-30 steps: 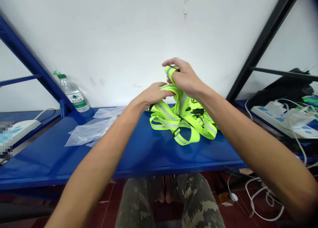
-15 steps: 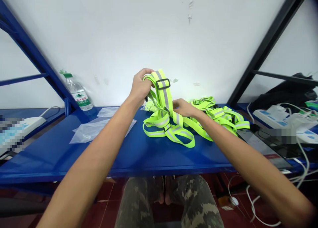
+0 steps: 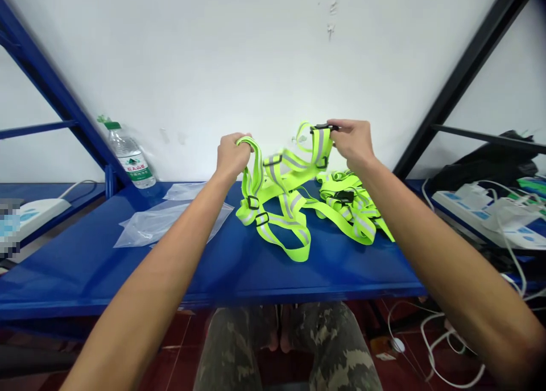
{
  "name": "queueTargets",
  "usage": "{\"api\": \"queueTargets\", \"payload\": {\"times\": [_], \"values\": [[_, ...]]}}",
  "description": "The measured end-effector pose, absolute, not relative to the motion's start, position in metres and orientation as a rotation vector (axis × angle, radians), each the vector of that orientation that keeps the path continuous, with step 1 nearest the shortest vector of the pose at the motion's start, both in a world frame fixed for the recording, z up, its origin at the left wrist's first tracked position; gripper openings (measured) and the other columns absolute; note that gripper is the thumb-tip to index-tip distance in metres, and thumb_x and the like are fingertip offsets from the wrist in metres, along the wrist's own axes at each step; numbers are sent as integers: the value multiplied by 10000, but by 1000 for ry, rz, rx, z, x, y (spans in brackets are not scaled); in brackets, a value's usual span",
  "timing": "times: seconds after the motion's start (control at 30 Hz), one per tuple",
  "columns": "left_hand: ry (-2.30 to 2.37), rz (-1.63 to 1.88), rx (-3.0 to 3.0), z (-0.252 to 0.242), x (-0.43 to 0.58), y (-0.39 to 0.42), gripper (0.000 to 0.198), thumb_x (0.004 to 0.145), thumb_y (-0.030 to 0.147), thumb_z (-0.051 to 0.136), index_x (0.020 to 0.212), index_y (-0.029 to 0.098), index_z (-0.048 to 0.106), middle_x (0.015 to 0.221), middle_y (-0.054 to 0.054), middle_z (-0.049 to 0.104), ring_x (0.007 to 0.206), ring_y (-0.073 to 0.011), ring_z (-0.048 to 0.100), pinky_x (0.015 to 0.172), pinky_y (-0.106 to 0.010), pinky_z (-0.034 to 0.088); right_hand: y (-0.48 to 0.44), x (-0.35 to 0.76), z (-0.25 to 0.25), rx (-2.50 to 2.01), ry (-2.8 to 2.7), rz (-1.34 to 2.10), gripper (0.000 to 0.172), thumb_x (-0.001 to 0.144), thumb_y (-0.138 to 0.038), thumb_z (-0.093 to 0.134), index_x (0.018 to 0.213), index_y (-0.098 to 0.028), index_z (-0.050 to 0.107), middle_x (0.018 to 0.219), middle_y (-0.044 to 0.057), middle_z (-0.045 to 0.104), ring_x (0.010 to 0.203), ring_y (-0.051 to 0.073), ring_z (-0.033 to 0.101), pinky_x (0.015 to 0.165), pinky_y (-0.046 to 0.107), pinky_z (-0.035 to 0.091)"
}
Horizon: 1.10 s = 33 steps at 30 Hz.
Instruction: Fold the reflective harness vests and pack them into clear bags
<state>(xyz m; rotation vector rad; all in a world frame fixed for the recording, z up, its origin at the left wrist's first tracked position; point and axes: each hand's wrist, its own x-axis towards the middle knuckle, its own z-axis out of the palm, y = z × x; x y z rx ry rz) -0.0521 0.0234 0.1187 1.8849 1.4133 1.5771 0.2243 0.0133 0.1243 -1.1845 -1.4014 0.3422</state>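
A neon-yellow reflective harness [image 3: 290, 206] with grey stripes and black slide buckles spans the space between my hands. My left hand [image 3: 234, 157] is closed around a folded bundle of its straps, held above the table. Higher up on the right, my right hand [image 3: 353, 142] pinches a black buckle [image 3: 325, 127] at another end of the harness. The lower loops of webbing rest on the blue table [image 3: 213, 271]. Beside them, partly behind my right forearm, lies a heap of similar yellow straps [image 3: 352, 200].
Clear plastic bags [image 3: 149, 223] lie flat on the table's left part. A water bottle [image 3: 132, 158] leans by the wall at the back left. White power strips [image 3: 490, 217] and tangled cables are at the right, and another white strip [image 3: 38, 215] is at far left.
My right hand has risen to the right, now holding a black buckle and spreading the harness sideways. My left hand has shifted slightly left and down, still gripping straps.
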Motion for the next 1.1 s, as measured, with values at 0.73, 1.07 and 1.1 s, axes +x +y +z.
{"api": "queueTargets", "payload": {"times": [0.73, 1.07, 1.1], "values": [[863, 878, 1105, 118, -66, 26, 177, 697, 258, 689, 814, 182, 580, 775, -73, 675, 558, -161, 597, 440, -246, 470, 4, 250, 122, -1010, -1193, 137, 185, 770, -176, 712, 941, -143, 650, 849, 12, 662, 823, 172, 658, 864, 425, 563], [858, 1723, 1191, 205, -46, 34, 220, 861, 268, 702, 992, 237, 528, 836, 19, 577, 855, -128, 563, 788, -263, 439, 15, 277, 199, -865, -994, 267, 172, 981, -256, 485, 1117, -260, 379, 1119, 62, 566, 843, 171, 609, 766, 519, 573], [883, 1821, 1216, 215, -45, 33, 229, 891, 224, 668, 1043, 248, 499, 863, 35, 561, 857, -109, 511, 816, -251, 409, 18, 285, 214, -819, -1007, 178, 149, 1022, -276, 372, 1167, -262, 344, 1192, 84, 519, 896, 171, 606, 781, 507, 572]]}}
